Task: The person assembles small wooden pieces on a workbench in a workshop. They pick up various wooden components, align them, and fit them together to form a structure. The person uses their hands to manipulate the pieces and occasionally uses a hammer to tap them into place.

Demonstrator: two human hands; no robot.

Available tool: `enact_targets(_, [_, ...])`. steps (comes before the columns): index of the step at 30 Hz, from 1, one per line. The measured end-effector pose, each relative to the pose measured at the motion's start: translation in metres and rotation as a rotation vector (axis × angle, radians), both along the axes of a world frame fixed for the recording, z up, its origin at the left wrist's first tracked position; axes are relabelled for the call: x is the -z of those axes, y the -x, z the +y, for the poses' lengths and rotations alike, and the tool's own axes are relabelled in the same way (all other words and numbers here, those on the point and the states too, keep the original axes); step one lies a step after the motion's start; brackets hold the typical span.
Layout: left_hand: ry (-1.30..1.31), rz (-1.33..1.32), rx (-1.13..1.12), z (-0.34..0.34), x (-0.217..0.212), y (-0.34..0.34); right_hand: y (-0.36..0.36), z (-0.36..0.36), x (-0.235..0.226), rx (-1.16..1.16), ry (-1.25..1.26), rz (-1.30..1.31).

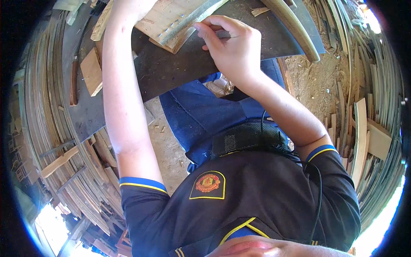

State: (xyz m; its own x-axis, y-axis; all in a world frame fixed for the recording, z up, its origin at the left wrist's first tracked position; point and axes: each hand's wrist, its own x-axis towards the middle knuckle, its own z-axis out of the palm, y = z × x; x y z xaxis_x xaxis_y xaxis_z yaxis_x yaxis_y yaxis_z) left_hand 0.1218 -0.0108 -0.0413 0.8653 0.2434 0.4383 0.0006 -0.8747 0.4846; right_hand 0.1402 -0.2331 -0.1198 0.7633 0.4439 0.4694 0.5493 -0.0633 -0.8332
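My left hand (pixel 133 6) reaches to the top edge, over the far left side of a pale wooden board (pixel 154 21); its fingers are cut off from view. Along the board runs a greyish, slightly curved wooden strip (pixel 190 20), with several small shiny bits, perhaps nails, beside it. My right hand (pixel 236 48) hovers by the strip's near right side, fingers curled and thumb tip close to the wood. Whatever its fingertips hold, if anything, is too small to make out. Both pieces of wood rest on a dark flat worktop (pixel 171 70).
Left of my left forearm lie a wood block (pixel 92 72) and a long, thin tool with a brown handle (pixel 74 81). A thick curved wooden piece (pixel 295 30) crosses the worktop's right side. Stacked wooden slats (pixel 51 98) line both sides.
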Motion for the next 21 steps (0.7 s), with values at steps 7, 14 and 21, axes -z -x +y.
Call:
enact_targets(7, [-0.134, -0.032, -0.036, -0.002, 0.001, 0.012, 0.006, 0.001, -0.005, -0.039, 0.096, -0.198])
enact_targets(14, [0.032, -0.044, -0.021, 0.004, 0.023, -0.005, -0.004, -0.001, -0.002, -0.108, 0.187, -0.089])
enact_targets(21, [-0.024, -0.097, -0.076, 0.001, 0.017, 0.008, -0.015, -0.004, -0.020, -0.163, 0.291, -0.412])
